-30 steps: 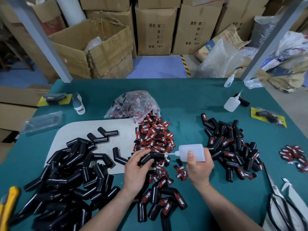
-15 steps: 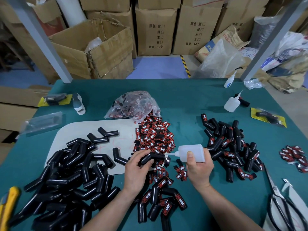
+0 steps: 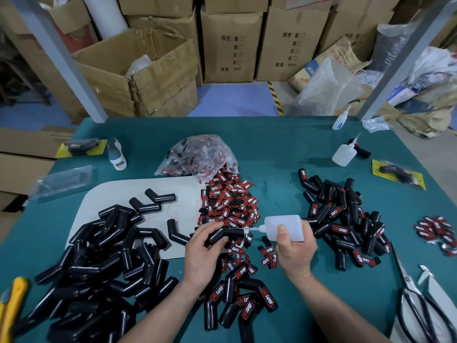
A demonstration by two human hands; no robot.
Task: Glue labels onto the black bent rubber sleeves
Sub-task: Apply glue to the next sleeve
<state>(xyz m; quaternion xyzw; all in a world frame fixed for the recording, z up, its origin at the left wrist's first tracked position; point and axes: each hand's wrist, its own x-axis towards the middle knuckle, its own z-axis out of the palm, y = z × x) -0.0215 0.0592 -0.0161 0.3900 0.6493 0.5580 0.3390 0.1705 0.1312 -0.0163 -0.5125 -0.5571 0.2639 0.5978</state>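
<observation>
Nearest me, labelled sleeves [image 3: 237, 300] lie on the green worktop [image 3: 284, 149]. Above them, my left hand [image 3: 205, 246] has its fingers [image 3: 209, 229] curled round one black bent sleeve [image 3: 230, 234], held over the label pile [image 3: 227, 201]. My right hand [image 3: 295, 248] grips the glue bottle [image 3: 284, 227], nozzle at the sleeve's upper face. Bare sleeves [image 3: 99, 256] lie left, finished sleeves [image 3: 346, 219] right. Farthest stand cartons [image 3: 231, 43].
</observation>
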